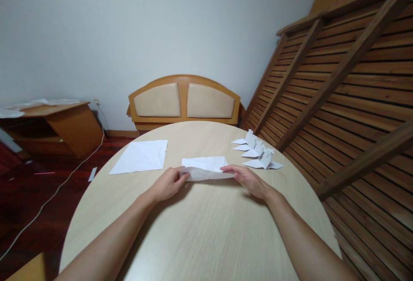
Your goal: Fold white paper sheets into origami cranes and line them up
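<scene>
Head-worn view, forward-down, close over table

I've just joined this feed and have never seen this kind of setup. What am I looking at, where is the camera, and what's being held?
There is no machine here: a person works with two bare hands. The single picture comes from a camera worn on their head, looking forward and down, so both forearms reach in from the bottom edge.

The surface is a round, light wooden table. On it, to the left, lie flat white sheets; to the right sits a small cluster of folded paper figures.

Between the hands is a partly folded white paper. The left hand pinches its left end. The right hand has its fingertips at the right end; whether it grips or only presses is unclear.

Behind the table stands a padded chair.
</scene>
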Available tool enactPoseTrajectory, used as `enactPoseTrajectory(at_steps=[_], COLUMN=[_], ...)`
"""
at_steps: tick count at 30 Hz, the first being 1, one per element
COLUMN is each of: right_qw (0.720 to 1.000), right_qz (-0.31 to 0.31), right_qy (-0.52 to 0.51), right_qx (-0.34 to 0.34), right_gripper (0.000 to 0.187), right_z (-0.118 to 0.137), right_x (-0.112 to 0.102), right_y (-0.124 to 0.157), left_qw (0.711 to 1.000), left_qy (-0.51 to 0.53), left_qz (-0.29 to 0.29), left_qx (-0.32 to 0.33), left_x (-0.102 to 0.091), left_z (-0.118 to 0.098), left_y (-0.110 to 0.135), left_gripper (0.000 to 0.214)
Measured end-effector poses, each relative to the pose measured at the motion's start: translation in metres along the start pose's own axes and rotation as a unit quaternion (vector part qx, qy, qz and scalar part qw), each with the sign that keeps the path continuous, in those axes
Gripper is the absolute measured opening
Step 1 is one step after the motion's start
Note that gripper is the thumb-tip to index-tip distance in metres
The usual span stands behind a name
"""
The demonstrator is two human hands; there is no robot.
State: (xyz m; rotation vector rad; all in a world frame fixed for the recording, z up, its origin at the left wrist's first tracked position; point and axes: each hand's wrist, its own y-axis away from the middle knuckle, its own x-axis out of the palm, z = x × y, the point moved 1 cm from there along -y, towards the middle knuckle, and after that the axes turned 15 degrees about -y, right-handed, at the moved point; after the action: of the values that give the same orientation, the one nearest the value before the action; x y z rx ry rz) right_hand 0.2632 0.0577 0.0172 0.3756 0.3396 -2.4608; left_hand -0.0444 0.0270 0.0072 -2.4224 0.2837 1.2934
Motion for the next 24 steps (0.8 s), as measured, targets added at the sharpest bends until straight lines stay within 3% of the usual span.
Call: enactPoseTrajectory(at_steps=[7, 16, 20, 24], right_qw=[0.994, 0.991, 0.987, 0.983], right_qz=[-0.085, -0.127, -0.141, -0.166], right_qy=[-0.066, -0.047, -0.076, -0.067], right_qx=[0.002, -0.016, -0.023, -0.033], right_gripper=[0.056, 0.059, 0.059, 0.056], right_z=[-0.02, -0.031, -0.036, -0.036], right_x=[0.009, 0.013, 0.013, 0.012], right_y=[-0.008, -0.016, -0.018, -0.021], left_qw=[0.993, 0.983, 0.985, 0.986], left_qy=[0.022, -0.013, 0.044, 0.087], left_qz=[-0.093, -0.155, -0.137, -0.112], left_qx=[-0.076, -0.099, -0.094, -0.091], left_x=[0.016, 0.011, 0.012, 0.016], left_z=[0.018, 0.005, 0.004, 0.007], left_y=[-0.007, -0.007, -0.006, -0.006], left_gripper=[0.041, 0.039, 0.037, 0.05])
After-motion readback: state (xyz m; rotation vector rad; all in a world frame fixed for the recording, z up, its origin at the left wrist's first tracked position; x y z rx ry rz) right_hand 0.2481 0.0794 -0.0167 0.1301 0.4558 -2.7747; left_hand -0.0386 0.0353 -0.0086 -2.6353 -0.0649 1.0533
